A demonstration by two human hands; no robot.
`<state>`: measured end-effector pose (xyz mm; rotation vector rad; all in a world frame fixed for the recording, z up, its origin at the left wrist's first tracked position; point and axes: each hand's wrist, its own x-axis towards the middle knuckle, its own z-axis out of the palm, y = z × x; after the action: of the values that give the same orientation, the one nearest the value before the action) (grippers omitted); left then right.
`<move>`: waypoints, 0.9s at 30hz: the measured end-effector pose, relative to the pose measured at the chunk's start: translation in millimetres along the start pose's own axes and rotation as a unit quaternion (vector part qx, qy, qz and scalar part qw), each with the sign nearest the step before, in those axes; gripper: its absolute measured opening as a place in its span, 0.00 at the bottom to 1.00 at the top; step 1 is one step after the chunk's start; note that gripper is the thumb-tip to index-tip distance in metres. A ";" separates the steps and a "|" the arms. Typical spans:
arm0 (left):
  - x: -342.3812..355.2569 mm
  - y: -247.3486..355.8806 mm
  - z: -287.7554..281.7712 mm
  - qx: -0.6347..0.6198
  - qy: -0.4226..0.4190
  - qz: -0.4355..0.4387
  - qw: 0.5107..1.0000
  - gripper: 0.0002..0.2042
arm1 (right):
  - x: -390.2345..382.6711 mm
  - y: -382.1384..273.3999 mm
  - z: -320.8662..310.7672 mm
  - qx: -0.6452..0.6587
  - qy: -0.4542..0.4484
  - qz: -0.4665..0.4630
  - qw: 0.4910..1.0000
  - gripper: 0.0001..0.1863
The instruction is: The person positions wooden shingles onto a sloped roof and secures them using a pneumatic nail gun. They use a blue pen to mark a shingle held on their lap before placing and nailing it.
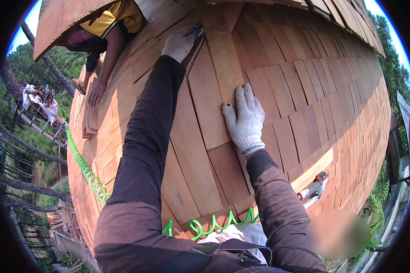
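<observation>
My left hand point(176, 44), in a white knit glove, reaches to the top middle, closed around a small blue item point(197, 29), probably a marker or tool, too small to make out. It is beside the edge of a long, pale wooden board point(216, 54) that runs down over the shingles. My right hand point(246, 116), gloved in the same knit, lies on that board's lower part and right edge with its fingers stretched out. Wooden shingles point(191, 168) in overlapping rows surround both hands.
A co-worker's bare hand point(95, 95) rests by stacked shingles point(90, 123) at left. A green coiled hose point(84, 168) crosses below. A pneumatic tool point(310, 190) lies at lower right. An overhanging edge point(59, 22) is above; a platform point(41, 109) and trees stand beyond the curved surface.
</observation>
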<state>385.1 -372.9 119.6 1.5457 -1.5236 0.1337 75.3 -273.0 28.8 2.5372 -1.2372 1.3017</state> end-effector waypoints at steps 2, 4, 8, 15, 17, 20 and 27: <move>17.3 -7.6 1.6 0.046 -0.038 0.033 0.998 0.21 | 0.5 1.9 0.5 -0.001 0.007 -0.004 1.000 0.32; 32.2 -14.6 13.7 0.090 -0.074 0.061 0.991 0.19 | -2.3 6.9 2.4 0.000 0.002 0.007 1.000 0.32; 69.8 -39.0 42.9 0.129 -0.067 0.129 0.981 0.15 | -5.9 11.8 1.9 -0.008 -0.004 0.024 1.000 0.33; 64.4 -23.1 61.9 0.152 -0.040 0.144 0.977 0.15 | -8.3 21.6 4.5 -0.006 -0.009 0.032 0.999 0.33; 58.8 -7.7 48.3 0.141 -0.053 0.119 0.981 0.16 | -6.9 17.1 2.6 0.004 -0.006 0.032 0.999 0.32; 59.1 -17.5 14.9 0.173 -0.055 0.144 0.973 0.16 | -2.7 -1.2 3.1 0.026 -0.001 0.023 0.999 0.32; 41.3 0.1 -2.2 -0.055 -0.137 0.045 0.988 0.22 | -4.4 3.6 4.4 0.016 0.000 0.025 1.000 0.32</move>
<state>395.4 -401.7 147.5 1.4524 -1.7862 -0.1156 74.4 -274.3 21.8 2.5430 -1.2975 1.3423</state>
